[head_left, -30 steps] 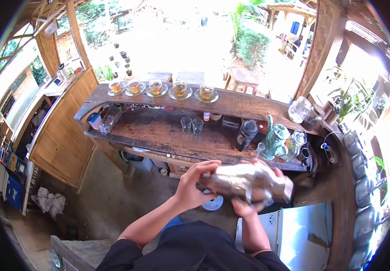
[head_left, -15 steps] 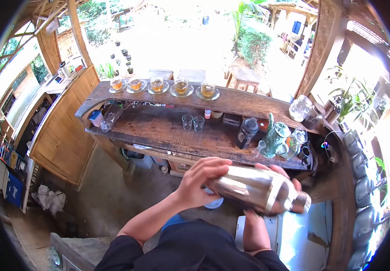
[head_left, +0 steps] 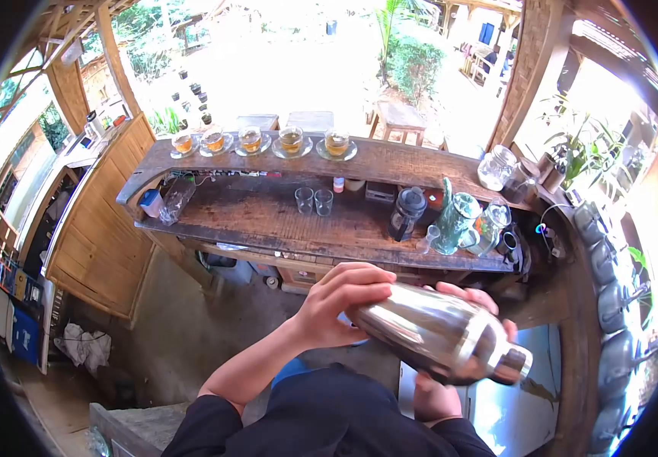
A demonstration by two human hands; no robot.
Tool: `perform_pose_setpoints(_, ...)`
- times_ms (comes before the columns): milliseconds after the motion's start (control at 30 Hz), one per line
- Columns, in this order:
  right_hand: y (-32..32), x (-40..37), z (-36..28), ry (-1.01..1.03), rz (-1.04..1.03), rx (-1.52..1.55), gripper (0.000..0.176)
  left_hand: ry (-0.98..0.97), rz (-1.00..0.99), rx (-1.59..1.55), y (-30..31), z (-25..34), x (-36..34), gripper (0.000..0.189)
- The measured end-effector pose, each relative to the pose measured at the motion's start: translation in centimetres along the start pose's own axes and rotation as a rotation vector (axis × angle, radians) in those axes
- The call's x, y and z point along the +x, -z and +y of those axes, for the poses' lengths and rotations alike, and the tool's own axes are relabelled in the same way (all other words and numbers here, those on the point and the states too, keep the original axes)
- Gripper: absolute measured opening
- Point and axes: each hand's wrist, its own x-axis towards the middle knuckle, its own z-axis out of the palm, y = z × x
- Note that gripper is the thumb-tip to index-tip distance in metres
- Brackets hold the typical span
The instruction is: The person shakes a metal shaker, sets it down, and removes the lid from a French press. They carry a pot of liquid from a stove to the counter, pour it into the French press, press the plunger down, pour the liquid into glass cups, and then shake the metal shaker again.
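A shiny metal cocktail shaker lies tilted on its side in front of my chest, its narrow cap pointing to the lower right. My left hand is wrapped round its wide base end. Behind and beneath the shaker is my right hand, whose fingertips show over the top edge near the shoulder and whose palm is mostly hidden. Beyond them, on the wooden counter, stand two clear glasses, a French press and a green pitcher.
Several cups of amber drink on saucers line the raised ledge. Glass jars stand at its right end. A wooden cabinet is at the left, a pale chest-like surface at the lower right.
The shaker and both hands have shifted slightly, with the cap end a little lower and further right. The camera view has turned a little, so the counter appears further left.
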Motion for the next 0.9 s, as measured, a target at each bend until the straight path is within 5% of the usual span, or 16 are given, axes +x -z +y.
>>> perform_pose_setpoints(67, 0.0, 2.4, -4.1, -0.818, 0.621, 0.556, 0.107, -0.085, -0.020, 0.042, -0.1, 0.2, 0.8, 0.062)
perform_pose_setpoints(133, 1.4, -1.3, 1.6, -0.316, 0.239, -0.053, 0.107, 0.115, -0.019, 0.029, -0.7, -1.4, -0.6, 0.066)
perform_pose_setpoints(167, 4.2, -4.7, 6.5, -0.282, 0.111, -0.191, 0.110, 0.321, -0.013, -0.053, -1.6, -3.1, -3.3, 0.072)
perform_pose_setpoints(200, 4.6, -4.1, 6.3, -0.268, -0.014, -0.616, 0.116, 0.616, 0.007, -0.256, -2.5, -4.8, -6.2, 0.078)
perform_pose_setpoints(267, 3.1, -5.5, 6.7, -0.649, 0.207, -0.414, 0.117, 0.859, 0.048, -0.415, -4.1, -5.5, -9.5, 0.081)
perform_pose_setpoints(367, 6.5, -6.3, 4.9, -0.157, 0.102, -0.629, 0.118, 0.577, -0.046, -0.291, -4.6, -2.8, -6.1, 0.077)
perform_pose_setpoints(400, 3.6, -3.6, 2.2, -0.302, 0.247, -0.169, 0.114, 0.470, -0.092, -0.206, -4.1, -1.4, -4.2, 0.074)
perform_pose_setpoints(467, 4.3, -1.8, -2.8, -0.415, 0.225, -0.143, 0.111, 0.153, -0.104, -0.149, -3.7, 1.3, 0.2, 0.072)
perform_pose_setpoints(533, 3.5, -1.0, -3.4, -0.302, 0.351, 0.137, 0.114, 0.132, -0.098, -0.161, -4.4, 1.7, 1.0, 0.073)
perform_pose_setpoints(567, 5.9, -2.4, -2.3, -0.396, 0.292, 0.010, 0.110, 0.097, -0.090, -0.166, -4.5, 1.8, 1.3, 0.073)
perform_pose_setpoints(667, 4.4, -4.3, 3.4, -0.173, 0.221, -0.261, 0.102, 0.435, -0.173, -0.177, -5.0, -2.8, -2.8, 0.084)
perform_pose_setpoints(800, 3.7, -6.5, 3.1, -0.400, 0.323, -0.470, 0.114, 0.613, -0.162, -0.319, -5.2, -4.2, -6.1, 0.086)
perform_pose_setpoints(867, 1.9, -4.1, 0.6, -0.231, 0.228, -0.291, 0.123, 0.511, -0.207, -0.285, -2.6, -1.9, -2.1, 0.081)
perform_pose_setpoints(900, 0.4, -3.4, -0.9, -0.122, 0.277, -0.277, 0.128, 0.258, -0.194, -0.249, -1.5, -0.7, -0.2, 0.073)
